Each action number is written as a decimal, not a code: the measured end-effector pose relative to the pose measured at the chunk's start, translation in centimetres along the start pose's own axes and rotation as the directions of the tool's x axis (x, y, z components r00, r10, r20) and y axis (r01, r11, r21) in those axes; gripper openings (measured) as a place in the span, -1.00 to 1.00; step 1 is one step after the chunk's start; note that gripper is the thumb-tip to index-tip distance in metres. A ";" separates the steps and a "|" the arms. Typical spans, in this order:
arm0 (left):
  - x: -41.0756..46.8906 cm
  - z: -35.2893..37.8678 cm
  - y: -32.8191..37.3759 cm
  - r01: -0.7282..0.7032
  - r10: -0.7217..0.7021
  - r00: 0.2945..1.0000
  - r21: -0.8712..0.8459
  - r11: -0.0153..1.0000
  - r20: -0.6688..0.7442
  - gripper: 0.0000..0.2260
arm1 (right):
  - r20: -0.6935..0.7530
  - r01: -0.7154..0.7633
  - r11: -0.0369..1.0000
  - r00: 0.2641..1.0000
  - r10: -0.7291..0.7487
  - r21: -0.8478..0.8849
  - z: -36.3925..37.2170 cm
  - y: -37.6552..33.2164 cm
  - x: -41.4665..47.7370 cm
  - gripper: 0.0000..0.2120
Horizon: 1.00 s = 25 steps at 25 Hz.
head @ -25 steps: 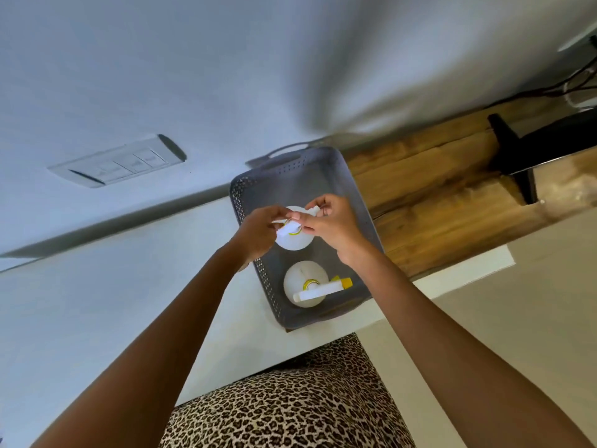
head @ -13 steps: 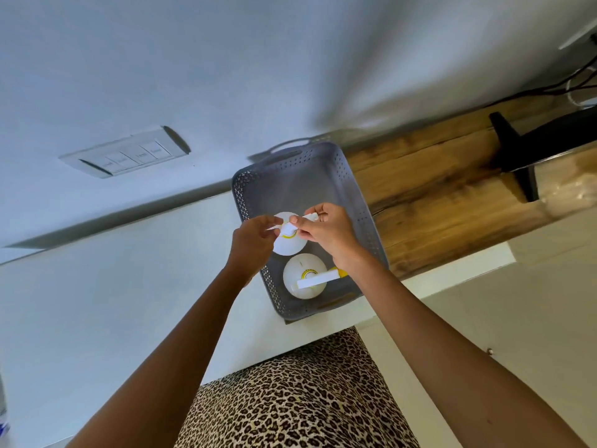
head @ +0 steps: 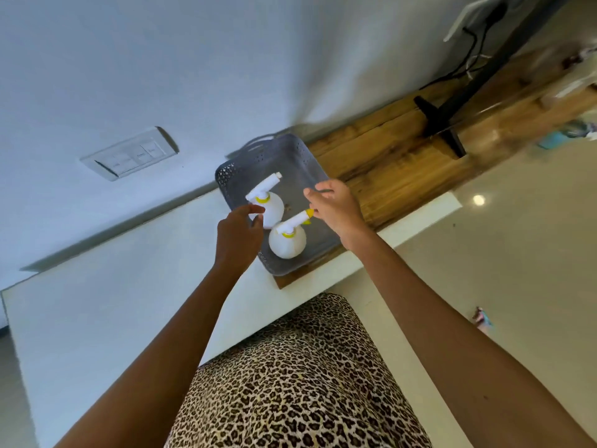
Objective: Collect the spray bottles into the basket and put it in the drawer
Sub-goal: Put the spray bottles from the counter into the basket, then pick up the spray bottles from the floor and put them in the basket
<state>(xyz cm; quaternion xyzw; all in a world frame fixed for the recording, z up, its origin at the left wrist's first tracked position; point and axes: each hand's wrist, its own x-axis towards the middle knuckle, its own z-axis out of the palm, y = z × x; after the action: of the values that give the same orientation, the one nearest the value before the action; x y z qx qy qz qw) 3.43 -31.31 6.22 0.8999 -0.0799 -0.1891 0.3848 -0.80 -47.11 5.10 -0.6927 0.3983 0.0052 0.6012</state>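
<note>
Two white, round-bodied spray bottles with yellow collars stand upright in the grey perforated basket (head: 292,156), on the wooden table (head: 397,166) by the wall. The left hand (head: 237,234), its grip loose and holding nothing, sits at the basket's left rim beside the far spray bottle (head: 269,205). Half a second ago both hands pinched that bottle's nozzle; now they have let go. The near spray bottle (head: 287,242) stands just beside it. The right hand (head: 337,206), fingers spread, hovers over the right rim.
</note>
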 end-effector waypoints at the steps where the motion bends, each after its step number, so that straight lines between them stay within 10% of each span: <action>1: -1.3 0.5 0.5 -0.025 0.025 1.000 0.002 1.000 0.017 -0.78 | -0.012 0.000 1.000 1.000 0.000 0.006 -1.1 0.6 -1.4 -0.64; 13: -12.0 19.4 13.2 -0.367 0.312 0.867 0.074 0.927 0.388 -0.81 | -0.268 -0.149 0.966 0.942 0.204 0.214 -24.0 13.4 -10.8 -0.81; 25: -17.2 56.1 15.5 -0.421 0.166 0.693 0.207 0.883 0.701 -0.83 | -0.342 -0.554 0.807 0.732 0.589 0.203 -46.9 45.4 -5.2 -0.78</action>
<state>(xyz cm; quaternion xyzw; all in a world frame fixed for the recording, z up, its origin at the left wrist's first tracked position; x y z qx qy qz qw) -34.86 -74.19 -13.18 0.8007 -0.3896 -0.4142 0.1886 -51.83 -81.71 -16.94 -0.4963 0.7028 0.0345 0.5085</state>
